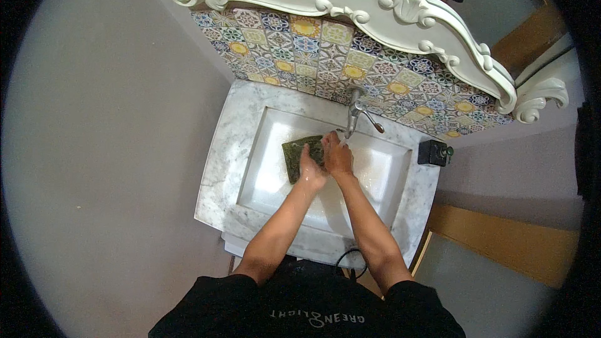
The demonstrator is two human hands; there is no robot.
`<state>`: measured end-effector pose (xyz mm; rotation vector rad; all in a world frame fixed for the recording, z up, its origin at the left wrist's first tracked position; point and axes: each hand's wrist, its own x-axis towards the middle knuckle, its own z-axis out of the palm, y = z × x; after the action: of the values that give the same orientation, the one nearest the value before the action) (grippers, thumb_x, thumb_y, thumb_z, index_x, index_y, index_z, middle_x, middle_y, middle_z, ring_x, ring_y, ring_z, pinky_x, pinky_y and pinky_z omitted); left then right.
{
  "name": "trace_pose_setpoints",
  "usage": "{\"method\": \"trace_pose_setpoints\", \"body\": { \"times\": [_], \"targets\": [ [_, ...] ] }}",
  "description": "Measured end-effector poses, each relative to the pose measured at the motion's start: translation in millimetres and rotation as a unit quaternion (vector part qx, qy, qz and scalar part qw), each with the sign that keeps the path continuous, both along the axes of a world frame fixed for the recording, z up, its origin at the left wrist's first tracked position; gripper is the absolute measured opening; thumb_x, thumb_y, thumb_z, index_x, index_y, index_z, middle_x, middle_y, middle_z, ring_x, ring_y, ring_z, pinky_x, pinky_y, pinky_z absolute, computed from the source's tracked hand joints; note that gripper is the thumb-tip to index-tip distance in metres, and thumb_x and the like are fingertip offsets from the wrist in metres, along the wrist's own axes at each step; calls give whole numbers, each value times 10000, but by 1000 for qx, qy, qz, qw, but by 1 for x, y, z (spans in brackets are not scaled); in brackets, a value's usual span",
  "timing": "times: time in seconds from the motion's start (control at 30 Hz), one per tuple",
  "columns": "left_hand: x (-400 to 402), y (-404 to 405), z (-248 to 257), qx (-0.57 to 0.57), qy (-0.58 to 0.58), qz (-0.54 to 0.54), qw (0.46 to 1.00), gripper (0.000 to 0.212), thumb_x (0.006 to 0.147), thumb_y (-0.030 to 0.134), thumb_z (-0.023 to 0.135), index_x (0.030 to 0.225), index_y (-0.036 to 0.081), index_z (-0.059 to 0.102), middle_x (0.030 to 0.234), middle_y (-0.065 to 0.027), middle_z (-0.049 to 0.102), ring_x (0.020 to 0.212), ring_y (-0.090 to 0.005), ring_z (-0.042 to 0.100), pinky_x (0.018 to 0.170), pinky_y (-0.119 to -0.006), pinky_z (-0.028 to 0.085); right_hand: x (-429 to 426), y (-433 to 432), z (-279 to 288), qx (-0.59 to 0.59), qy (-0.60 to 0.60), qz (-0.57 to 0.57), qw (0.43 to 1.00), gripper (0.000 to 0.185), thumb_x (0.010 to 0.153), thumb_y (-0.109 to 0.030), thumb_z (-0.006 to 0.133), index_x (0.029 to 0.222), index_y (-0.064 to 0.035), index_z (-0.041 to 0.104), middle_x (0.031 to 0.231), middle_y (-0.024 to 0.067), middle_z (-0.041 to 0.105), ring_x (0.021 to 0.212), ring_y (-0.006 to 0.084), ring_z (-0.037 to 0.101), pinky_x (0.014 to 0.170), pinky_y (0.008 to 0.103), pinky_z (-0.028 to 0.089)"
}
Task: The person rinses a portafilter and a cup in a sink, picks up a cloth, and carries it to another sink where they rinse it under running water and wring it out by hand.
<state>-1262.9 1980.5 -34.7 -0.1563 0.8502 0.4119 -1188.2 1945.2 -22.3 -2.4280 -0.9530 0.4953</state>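
A dark green, flat, roughly rectangular piece (293,154), perhaps a cloth or pouch, is over the white basin (375,169) at its middle. My left hand (312,167) lies against its near right side, thumb up across its face. My right hand (337,154) is at its right edge, under the spout of the metal faucet (354,115), where water seems to run. The fingers of both hands partly overlap the piece, so how firmly either one grips it is unclear. Wet glints show on my left wrist and in the basin.
A black soap dispenser (432,153) with a green top stands on the marble counter (220,173) at the right. Patterned tiles (305,47) and an ornate white mirror frame (375,4) rise behind. A black cable loop (339,263) hangs at the near edge.
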Motion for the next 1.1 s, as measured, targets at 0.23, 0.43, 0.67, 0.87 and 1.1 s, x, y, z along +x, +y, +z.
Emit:
{"method": "trace_pose_setpoints", "body": {
  "times": [0.23, 0.43, 0.67, 0.87, 1.1],
  "targets": [
    [-5, 27, -49, 92, -6, -113, 989, 331, 952, 381, 535, 1022, 59, 567, 941, -76, 608, 785, -219, 572, 690, -339, 501, -65, -38, 33, 59, 9, 69, 996, 259, 905, -262, 513, 806, -46, 617, 759, 234, 636, 745, 436, 624, 668, 538, 485],
    [11, -9, -33, 147, 25, -77, 986, 294, 965, 381, 509, 964, 97, 586, 893, -60, 621, 815, -206, 596, 757, -379, 513, 6, -12, -4, 17, 19, -53, 998, 356, 898, -289, 494, 779, 20, 623, 746, 268, 628, 705, 441, 621, 666, 545, 485],
    [13, -16, -46, 236, 209, -120, 941, 333, 971, 379, 486, 950, 54, 555, 904, -72, 569, 834, -229, 560, 777, -415, 483, 23, -29, -32, 1, 27, -37, 999, 323, 949, -294, 432, 1033, -56, 635, 893, 244, 652, 847, 433, 622, 762, 557, 470],
    [-8, 29, -24, 176, 155, 111, 966, 390, 981, 406, 431, 1162, 70, 509, 1162, -118, 562, 1090, -284, 548, 952, -446, 443, -20, -29, 14, 122, 6, -74, 990, 404, 945, -292, 480, 1207, 15, 455, 1100, 263, 594, 1049, 449, 552, 880, 543, 408],
    [26, -37, 6, 92, -47, 38, 994, 448, 983, 444, 388, 1184, 69, 528, 1161, -115, 587, 1062, -293, 561, 945, -453, 448, 5, -13, 25, -37, 74, -31, 996, 346, 871, -322, 593, 992, 2, 614, 992, 263, 630, 930, 444, 593, 827, 514, 461]
  ]
}}
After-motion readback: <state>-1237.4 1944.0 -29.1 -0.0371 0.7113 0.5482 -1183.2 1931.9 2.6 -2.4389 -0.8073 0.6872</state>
